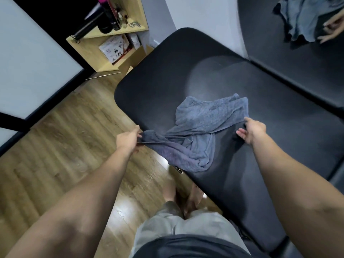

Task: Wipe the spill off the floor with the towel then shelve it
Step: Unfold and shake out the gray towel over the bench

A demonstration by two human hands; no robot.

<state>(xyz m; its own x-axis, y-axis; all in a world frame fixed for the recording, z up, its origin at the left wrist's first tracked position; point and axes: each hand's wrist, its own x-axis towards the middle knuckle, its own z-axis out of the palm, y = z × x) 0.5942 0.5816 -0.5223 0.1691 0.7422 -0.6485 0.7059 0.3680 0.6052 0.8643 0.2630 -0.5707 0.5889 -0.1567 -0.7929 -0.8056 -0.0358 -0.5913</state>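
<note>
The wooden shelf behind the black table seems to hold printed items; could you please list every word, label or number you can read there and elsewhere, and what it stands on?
White box with a red edge on the lower level of the wooden shelf: dark brush-style characters, too small and blurred to read.
Dark bottles on the upper level: no label clear enough to read.
Grey-blue towel, black table, floor: no text visible.

We see a black padded bench [204, 71] over wood flooring, a wooden corner unit [104, 51] with bottles [119, 17], and a mirror [297, 53]
</note>
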